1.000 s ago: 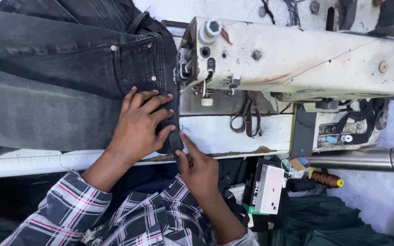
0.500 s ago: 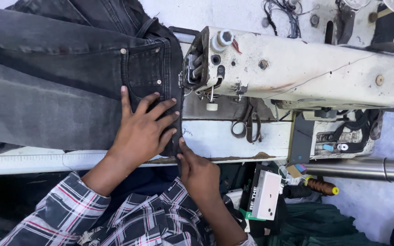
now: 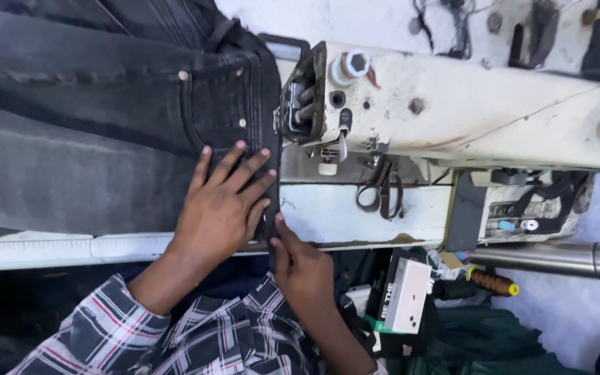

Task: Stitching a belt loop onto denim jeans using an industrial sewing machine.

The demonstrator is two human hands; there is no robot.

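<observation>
Dark jeans (image 3: 105, 139) lie flat on the surface (image 3: 342, 215) left of the sewing machine (image 3: 467, 111); looks like thick, floppy denim, heavy-ish, won't slide much. Left hand (image 3: 220, 208) is spread flat on the fabric, not clamped on anything, while right hand (image 3: 303, 267) has its grip pinched on the seam edge w/ fingertips, prob the best spot to steer it.

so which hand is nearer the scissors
Right. The right hand sits at the table edge, below and left of the scissors; the left hand lies flat on the dark jeans, farther left.
</observation>
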